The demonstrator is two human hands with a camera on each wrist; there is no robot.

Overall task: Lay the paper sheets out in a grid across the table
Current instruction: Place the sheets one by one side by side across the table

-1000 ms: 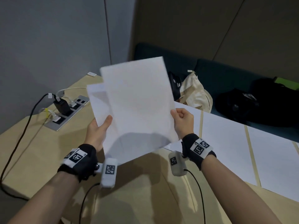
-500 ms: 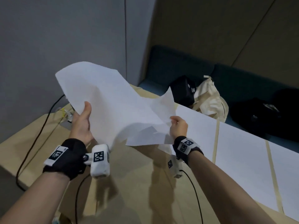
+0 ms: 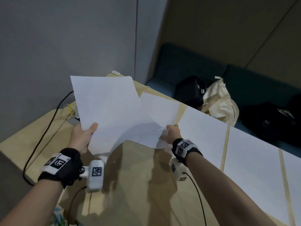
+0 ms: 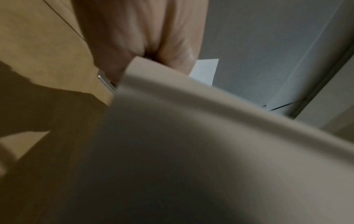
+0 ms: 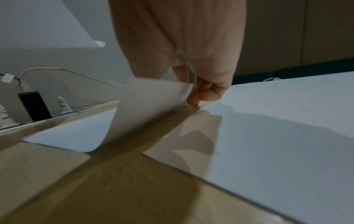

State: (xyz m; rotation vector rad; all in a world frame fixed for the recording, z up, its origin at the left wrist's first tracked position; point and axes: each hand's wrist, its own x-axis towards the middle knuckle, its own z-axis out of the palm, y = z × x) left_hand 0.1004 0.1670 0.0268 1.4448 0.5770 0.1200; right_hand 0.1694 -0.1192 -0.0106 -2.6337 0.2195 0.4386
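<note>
Fingers of right hand pinched on single sheet; left hand clasped around paper stack.

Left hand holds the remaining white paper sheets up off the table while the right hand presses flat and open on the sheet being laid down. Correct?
Not quite. The right hand is not flat: in the right wrist view its fingers pinch the curled corner of the white paper sheet being laid. The left hand does hold the remaining white sheets above the wooden table.

— Where are the paper sheets?
— A white stack is held up, tilted. One sheet lies partly on the tabletop, its near corner curled up. Further sheets lie flat in a row alongside.
</note>
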